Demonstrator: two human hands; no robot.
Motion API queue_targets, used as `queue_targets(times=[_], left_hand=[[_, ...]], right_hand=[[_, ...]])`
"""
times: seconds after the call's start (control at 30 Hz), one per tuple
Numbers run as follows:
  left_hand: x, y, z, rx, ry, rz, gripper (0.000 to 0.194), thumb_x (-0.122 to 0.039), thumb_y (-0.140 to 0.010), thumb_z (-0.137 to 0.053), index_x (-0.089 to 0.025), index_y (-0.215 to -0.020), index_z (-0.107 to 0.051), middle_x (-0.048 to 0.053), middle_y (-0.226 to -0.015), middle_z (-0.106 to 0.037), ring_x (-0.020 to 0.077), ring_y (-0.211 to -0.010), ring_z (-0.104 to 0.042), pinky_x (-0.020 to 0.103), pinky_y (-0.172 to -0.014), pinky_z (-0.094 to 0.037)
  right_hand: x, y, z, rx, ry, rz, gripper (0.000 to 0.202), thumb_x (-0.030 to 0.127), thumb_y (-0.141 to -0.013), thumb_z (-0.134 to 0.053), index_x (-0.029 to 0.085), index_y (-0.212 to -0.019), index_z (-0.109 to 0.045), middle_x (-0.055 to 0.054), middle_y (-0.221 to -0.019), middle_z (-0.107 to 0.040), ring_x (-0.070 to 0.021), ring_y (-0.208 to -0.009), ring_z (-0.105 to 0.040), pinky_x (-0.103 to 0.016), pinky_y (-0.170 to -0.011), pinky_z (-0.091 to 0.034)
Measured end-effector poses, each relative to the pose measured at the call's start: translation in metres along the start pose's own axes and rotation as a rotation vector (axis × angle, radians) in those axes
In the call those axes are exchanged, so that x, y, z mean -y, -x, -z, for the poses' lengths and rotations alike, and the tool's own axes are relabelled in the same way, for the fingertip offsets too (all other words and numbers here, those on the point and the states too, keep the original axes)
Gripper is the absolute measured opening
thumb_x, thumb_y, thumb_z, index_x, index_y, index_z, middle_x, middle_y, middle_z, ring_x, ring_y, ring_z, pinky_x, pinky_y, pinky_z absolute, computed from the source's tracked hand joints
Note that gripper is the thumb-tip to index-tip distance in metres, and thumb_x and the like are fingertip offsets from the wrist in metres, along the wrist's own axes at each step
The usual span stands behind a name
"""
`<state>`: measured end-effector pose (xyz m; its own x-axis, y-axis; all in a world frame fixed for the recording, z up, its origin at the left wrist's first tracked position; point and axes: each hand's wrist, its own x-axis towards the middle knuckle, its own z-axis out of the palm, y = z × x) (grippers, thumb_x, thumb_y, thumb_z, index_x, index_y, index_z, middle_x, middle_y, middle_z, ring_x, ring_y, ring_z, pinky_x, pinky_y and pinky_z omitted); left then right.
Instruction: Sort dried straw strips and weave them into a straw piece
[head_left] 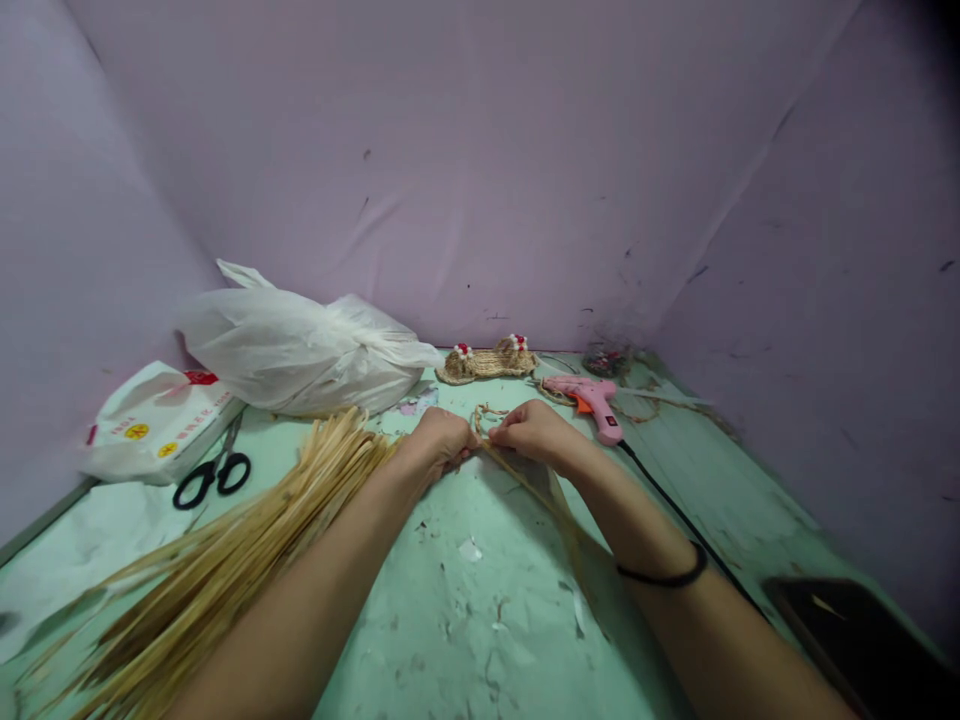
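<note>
Near the middle of the green table, my left hand [444, 440] is closed in a pinch on a thin straw cord [481, 412]. Close beside it on the right, my right hand [531, 432] pinches the same cord. A small twisted loop of the cord rises between the fingertips, and loose straw strands [551, 505] trail down toward the front right under my right forearm. A large bundle of dry straw [247, 560] lies left of my left forearm, partly hidden by it.
Black-handled scissors [217, 478], a white packet [161, 425] and a white plastic bag [307, 350] lie left. Woven straw pieces with red and white beads [491, 363] are at the back. A pink glue gun [596, 405] and dark phone-like object [855, 640] lie right.
</note>
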<state>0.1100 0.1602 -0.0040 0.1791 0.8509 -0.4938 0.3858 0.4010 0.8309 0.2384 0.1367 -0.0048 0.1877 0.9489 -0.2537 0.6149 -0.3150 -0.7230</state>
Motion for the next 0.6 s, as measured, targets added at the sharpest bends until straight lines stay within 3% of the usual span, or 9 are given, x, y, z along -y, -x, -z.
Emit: queue_targets(times=[0.2,0.47,0.6], left_hand=[[0.002,-0.006,-0.002,-0.063,0.087,0.078,0.025,-0.006,-0.056,-0.052,-0.017,-0.040,-0.036,-0.006,-0.026,-0.030,0.0040,-0.025,-0.024,0.019,-0.033,-0.017],[0.004,-0.011,0.001,-0.087,0.208,0.067,0.020,-0.007,-0.053,-0.048,-0.018,-0.045,-0.034,-0.006,-0.032,-0.031,0.0035,-0.028,-0.024,0.018,-0.034,-0.017],[0.008,-0.015,0.004,-0.048,0.206,0.025,0.019,-0.010,-0.053,-0.051,-0.019,-0.047,-0.035,-0.008,-0.032,-0.026,0.0043,-0.030,-0.022,0.019,-0.034,-0.015]], right_hand=[[0.018,0.014,-0.002,0.024,0.097,0.002,0.011,0.017,-0.060,-0.057,0.013,-0.050,-0.061,0.001,-0.038,-0.046,-0.0093,-0.039,-0.042,-0.021,-0.041,-0.026],[0.032,0.034,-0.022,-0.053,0.410,0.296,0.016,0.016,-0.066,-0.052,0.015,-0.065,-0.068,-0.010,-0.065,-0.065,-0.0171,-0.059,-0.054,-0.025,-0.048,-0.026],[0.034,0.039,-0.013,0.069,0.437,0.368,0.016,0.010,-0.062,-0.051,0.015,-0.067,-0.066,-0.008,-0.065,-0.065,-0.0171,-0.060,-0.055,-0.024,-0.048,-0.028]])
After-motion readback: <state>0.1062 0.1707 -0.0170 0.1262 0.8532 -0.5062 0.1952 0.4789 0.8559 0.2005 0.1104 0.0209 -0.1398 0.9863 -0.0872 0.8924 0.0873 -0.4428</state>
